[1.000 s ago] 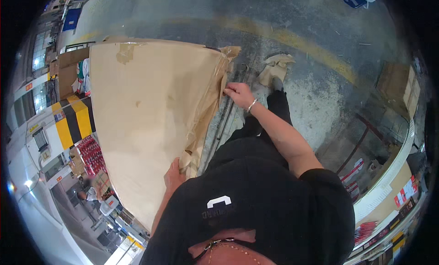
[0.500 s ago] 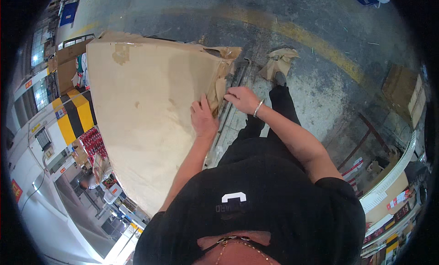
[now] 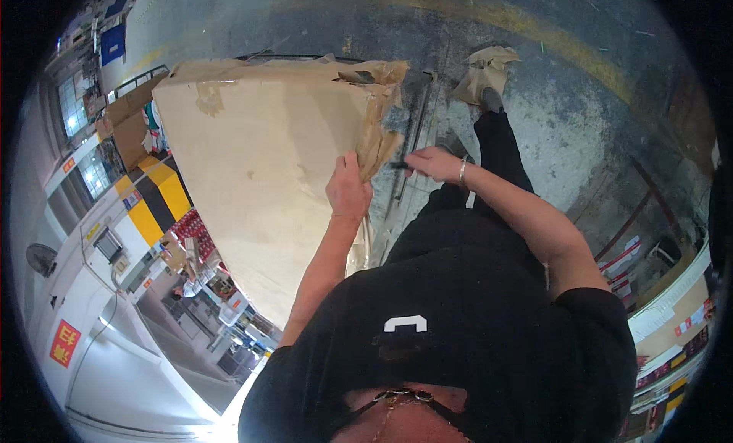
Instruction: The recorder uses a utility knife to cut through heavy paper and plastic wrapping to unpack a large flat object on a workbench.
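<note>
A large flat surface covered in brown wrapping paper (image 3: 244, 145) lies to my left. Its right edge is torn, and a crumpled flap (image 3: 378, 149) sticks out there. My left hand (image 3: 350, 189) is closed on the paper just below this flap, its fingers bunching the edge. To the right, apart from the paper, my right hand (image 3: 434, 164) is closed around a small dark object (image 3: 398, 166). Only a short black end shows past the fingers, too little to tell its kind.
Crumpled brown paper (image 3: 489, 70) lies on the floor by my shoe. A narrow metal rail (image 3: 416, 130) runs beside the covered surface. At the left stand a yellow-and-black striped block (image 3: 156, 201) and an open cardboard box (image 3: 130, 122). A person (image 3: 185, 289) is farther back on the left.
My right hand has drawn away from the paper edge, and the dark object now shows in it. The flap stands out farther to the right. My left hand's fingers have curled onto the paper.
</note>
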Demonstrator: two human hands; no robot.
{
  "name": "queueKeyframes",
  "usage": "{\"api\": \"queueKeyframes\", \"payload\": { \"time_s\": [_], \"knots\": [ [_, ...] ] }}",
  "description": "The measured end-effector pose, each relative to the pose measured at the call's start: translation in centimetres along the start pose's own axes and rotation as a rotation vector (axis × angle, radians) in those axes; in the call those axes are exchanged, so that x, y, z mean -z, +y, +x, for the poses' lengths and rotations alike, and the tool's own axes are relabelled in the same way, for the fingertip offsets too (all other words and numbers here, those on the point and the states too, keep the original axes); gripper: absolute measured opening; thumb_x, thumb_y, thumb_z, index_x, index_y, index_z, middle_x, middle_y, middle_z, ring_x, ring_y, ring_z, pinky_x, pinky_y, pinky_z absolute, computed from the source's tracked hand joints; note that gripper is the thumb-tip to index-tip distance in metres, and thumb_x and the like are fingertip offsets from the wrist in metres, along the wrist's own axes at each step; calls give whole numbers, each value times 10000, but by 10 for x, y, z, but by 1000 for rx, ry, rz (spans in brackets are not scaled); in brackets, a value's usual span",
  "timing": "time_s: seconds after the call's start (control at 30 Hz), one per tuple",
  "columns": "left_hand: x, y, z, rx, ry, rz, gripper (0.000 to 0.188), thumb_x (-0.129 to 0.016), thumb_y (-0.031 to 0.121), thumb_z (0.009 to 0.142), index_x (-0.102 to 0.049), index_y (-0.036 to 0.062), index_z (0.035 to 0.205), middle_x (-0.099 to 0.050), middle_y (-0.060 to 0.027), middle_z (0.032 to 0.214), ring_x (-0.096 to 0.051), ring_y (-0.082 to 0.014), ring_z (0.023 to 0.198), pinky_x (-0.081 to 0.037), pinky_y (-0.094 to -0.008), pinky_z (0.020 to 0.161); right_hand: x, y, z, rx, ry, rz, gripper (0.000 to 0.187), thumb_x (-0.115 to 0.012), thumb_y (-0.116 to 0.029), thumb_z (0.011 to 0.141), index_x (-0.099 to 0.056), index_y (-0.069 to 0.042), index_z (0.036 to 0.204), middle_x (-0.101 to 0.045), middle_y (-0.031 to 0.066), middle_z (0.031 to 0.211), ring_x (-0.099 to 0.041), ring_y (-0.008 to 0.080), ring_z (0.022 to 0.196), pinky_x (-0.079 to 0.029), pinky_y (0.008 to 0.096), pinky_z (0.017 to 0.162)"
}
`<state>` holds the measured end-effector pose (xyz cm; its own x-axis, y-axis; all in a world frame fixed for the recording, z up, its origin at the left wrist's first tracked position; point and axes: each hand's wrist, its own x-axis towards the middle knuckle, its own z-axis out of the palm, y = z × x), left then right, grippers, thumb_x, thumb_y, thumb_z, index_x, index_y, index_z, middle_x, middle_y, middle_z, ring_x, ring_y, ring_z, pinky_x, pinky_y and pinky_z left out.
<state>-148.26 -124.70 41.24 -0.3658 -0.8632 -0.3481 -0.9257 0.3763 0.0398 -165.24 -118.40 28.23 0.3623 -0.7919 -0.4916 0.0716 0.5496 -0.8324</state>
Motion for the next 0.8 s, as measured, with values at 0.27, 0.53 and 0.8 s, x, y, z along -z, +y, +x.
{"api": "queueKeyframes", "payload": {
  "time_s": [0.27, 0.53, 0.8],
  "knots": [
    [30, -7, -1, -116, -78, -54, 355, -595, 36, 648, -458, 60, 974, -508, -160, 884, -557, -371, 747, -462, -439, 618, -12, 3, 1, 165, -112, -4, 385, -417, -332, 905, -638, -43, 780, -589, 79, 672, -549, 224, 646, -431, 341, 662],
    [38, -4, 4, -120, -155, -61, 398, -543, 17, 668, -457, 61, 1054, -531, -157, 919, -542, -387, 808, -452, -443, 664, -40, -30, 26, 133, 118, 67, 339, -414, -294, 905, -608, -27, 828, -633, 104, 734, -598, 261, 696, -446, 354, 671],
    [37, -2, 7, -107, -158, -35, 451, -551, 5, 664, -452, 60, 1100, -530, -161, 909, -545, -384, 803, -450, -455, 663, -55, -33, 38, 257, 492, 182, 328, -434, -276, 897, -597, 2, 842, -639, 134, 745, -608, 298, 706, -454, 377, 653]
  ]
}}
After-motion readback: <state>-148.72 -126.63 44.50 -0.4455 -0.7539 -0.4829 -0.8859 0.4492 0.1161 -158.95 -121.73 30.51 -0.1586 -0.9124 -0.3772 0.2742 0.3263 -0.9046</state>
